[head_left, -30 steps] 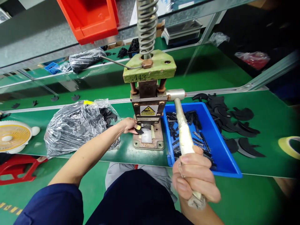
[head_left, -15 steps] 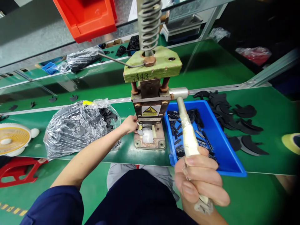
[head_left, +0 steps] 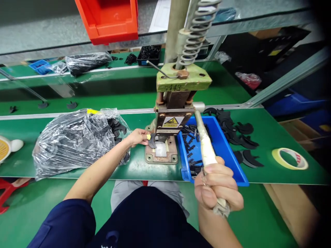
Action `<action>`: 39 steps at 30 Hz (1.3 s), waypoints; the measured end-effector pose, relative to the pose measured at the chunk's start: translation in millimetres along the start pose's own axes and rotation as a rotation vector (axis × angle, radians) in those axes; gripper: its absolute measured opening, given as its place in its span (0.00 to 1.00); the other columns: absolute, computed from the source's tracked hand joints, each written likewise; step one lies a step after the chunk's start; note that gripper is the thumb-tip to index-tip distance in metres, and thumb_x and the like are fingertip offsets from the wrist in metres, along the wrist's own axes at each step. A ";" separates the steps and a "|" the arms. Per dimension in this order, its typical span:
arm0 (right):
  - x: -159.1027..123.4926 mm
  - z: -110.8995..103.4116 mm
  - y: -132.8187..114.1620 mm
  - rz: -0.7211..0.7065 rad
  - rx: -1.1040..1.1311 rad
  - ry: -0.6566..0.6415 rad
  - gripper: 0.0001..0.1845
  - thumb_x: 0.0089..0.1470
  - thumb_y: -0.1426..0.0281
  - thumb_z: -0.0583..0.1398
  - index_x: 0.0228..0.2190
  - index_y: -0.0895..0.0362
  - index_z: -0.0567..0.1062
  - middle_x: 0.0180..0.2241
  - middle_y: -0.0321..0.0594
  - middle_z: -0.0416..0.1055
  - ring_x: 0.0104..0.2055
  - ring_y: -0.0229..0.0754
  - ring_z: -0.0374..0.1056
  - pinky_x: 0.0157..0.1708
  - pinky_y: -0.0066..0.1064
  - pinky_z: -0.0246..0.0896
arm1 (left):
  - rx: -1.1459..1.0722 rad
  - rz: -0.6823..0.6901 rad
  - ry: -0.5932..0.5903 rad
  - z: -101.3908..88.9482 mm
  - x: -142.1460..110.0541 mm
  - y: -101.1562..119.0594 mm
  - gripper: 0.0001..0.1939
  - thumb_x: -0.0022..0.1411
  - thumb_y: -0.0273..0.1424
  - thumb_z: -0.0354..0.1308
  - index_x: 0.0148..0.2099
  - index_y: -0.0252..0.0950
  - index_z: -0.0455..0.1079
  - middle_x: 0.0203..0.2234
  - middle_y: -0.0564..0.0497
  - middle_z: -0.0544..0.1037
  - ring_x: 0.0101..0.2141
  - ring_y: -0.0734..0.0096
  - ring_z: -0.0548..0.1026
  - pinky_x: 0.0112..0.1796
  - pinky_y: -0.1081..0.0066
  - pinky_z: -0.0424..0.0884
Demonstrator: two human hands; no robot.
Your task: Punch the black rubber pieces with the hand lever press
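Note:
My left hand (head_left: 139, 137) pinches a dark crescent-shaped plastic piece (head_left: 152, 141) at the left side of the press base (head_left: 161, 159). Something yellow covers a fingertip of that hand. Above the piece stands the press head (head_left: 172, 117), with a yellow warning label on its front. A pale block (head_left: 160, 149) sits on the base below it. My right hand (head_left: 219, 187) is closed around the tape-wrapped lever handle (head_left: 207, 148), which slopes down toward me from the right of the press.
Left of the press lies a clear bag (head_left: 74, 141) of dark pieces. A blue bin (head_left: 240, 172) of small black parts is at the right, beside loose crescent pieces (head_left: 232, 127) and a tape roll (head_left: 278, 162). An orange bin (head_left: 113, 34) overhangs the bench.
The crescent piece has come out a little to the left from under the press head, with my left hand. My right hand keeps its hold on the handle. The camera view has shifted.

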State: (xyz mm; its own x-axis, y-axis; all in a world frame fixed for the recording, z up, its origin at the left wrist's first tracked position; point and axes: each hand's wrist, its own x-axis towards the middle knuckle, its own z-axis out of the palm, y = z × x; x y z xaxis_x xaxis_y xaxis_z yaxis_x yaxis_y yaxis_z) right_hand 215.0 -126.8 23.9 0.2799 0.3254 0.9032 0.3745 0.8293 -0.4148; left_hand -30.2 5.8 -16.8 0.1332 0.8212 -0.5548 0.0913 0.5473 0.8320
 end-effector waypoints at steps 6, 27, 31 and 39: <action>7.0 12.4 -1.0 -0.033 -0.004 0.098 0.21 0.49 0.70 0.60 0.17 0.55 0.53 0.18 0.27 0.63 0.25 0.36 0.63 0.37 0.43 0.65 | 0.123 0.166 0.302 -58.4 -9.2 -9.1 0.09 0.52 0.24 0.65 0.38 0.30 0.73 0.24 0.51 0.76 0.23 0.74 0.75 0.28 0.74 0.74; 9.0 18.0 8.3 -0.128 0.004 0.163 0.24 0.46 0.68 0.61 0.17 0.55 0.48 0.14 0.27 0.54 0.20 0.36 0.56 0.31 0.40 0.61 | 1.459 0.137 0.106 -73.5 -53.6 -25.1 0.15 0.53 0.22 0.59 0.45 0.33 0.76 0.43 0.37 0.77 0.45 0.53 0.76 0.43 0.67 0.69; 8.1 16.6 8.0 -0.113 -0.002 0.170 0.24 0.46 0.67 0.61 0.16 0.55 0.48 0.14 0.28 0.54 0.20 0.37 0.56 0.30 0.41 0.60 | 1.348 0.059 0.103 -80.7 -46.3 -19.5 0.11 0.50 0.22 0.61 0.38 0.34 0.75 0.34 0.43 0.79 0.38 0.58 0.77 0.37 0.71 0.68; 8.5 15.9 8.3 -0.107 0.000 0.161 0.25 0.46 0.68 0.61 0.17 0.56 0.47 0.14 0.27 0.54 0.20 0.36 0.56 0.29 0.41 0.59 | 0.812 0.247 0.220 -95.7 -32.7 -15.8 0.13 0.47 0.19 0.60 0.36 0.34 0.77 0.25 0.53 0.77 0.28 0.72 0.73 0.33 0.76 0.67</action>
State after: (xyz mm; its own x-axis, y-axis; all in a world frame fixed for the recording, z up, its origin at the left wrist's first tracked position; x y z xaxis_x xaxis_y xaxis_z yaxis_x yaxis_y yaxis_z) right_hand 206.4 -109.9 29.9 0.3762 0.1581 0.9129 0.4095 0.8555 -0.3169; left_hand -130.4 -14.3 -11.5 0.0564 0.9594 -0.2763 0.7702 0.1343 0.6235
